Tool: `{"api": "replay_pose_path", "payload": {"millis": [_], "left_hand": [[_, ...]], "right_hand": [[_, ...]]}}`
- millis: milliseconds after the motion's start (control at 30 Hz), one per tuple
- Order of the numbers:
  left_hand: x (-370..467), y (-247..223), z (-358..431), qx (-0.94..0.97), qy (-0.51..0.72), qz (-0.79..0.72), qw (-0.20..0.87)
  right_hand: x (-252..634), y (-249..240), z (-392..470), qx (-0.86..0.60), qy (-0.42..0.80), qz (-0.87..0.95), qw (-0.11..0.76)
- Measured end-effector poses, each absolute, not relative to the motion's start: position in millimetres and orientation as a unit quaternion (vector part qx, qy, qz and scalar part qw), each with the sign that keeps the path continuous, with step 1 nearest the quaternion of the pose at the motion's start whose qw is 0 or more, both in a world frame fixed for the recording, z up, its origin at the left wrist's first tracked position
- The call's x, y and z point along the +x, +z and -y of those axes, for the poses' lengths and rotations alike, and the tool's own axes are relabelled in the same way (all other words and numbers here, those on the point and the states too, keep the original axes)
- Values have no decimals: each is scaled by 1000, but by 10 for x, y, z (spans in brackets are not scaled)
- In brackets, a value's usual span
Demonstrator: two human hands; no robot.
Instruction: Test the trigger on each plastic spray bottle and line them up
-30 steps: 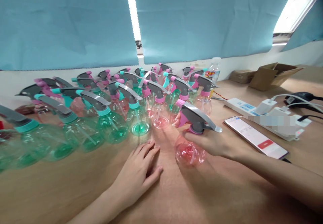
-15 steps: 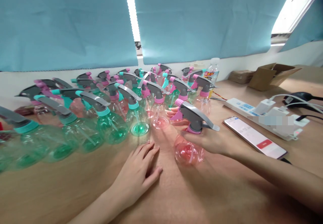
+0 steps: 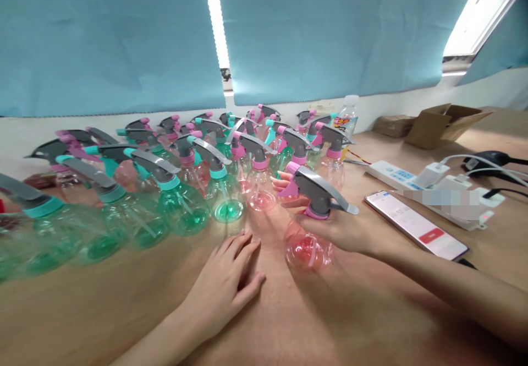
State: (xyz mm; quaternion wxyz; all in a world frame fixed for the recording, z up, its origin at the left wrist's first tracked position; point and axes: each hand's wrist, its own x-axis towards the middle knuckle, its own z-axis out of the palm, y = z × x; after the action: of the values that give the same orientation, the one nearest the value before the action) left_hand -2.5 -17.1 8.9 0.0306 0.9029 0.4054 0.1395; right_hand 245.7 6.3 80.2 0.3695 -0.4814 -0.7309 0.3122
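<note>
My right hand is around the neck of a pink spray bottle, which stands upright on the wooden table with its nozzle toward the left. Some of its fingers stretch out behind the grey trigger head. Palm down on the table, my left hand rests with its fingers spread, holding nothing. Just beyond it stand a green spray bottle and another pink spray bottle. Several more green and pink spray bottles fill the left and back of the table.
To the right lie a phone with a lit screen and a white power strip with plugs and cables. An open cardboard box and a clear labelled bottle stand farther back. A blue curtain hangs behind.
The fingers of my right hand behind the trigger head have lifted and stretched slightly. The pink bottle has shifted barely to the left. My left hand has not moved.
</note>
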Motion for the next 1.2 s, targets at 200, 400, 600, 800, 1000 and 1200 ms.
{"api": "replay_pose_path", "payload": {"millis": [200,400,600,800,1000,1200], "left_hand": [[-45,46,171,903,146,-404,28],[-35,77,176,902,147,-404,30],[-16,111,176,903,138,-407,31],[-25,115,184,903,132,-407,33],[-17,129,192,901,136,-411,39],[-14,135,195,900,140,-410,40]], "right_hand": [[2461,799,-57,-483,303,732,373],[2461,807,-50,-479,305,734,372],[2445,831,-35,-478,299,733,380],[2444,837,-34,-487,293,733,373],[2469,828,-34,-486,297,740,357],[2461,825,-37,-471,301,745,364]]}}
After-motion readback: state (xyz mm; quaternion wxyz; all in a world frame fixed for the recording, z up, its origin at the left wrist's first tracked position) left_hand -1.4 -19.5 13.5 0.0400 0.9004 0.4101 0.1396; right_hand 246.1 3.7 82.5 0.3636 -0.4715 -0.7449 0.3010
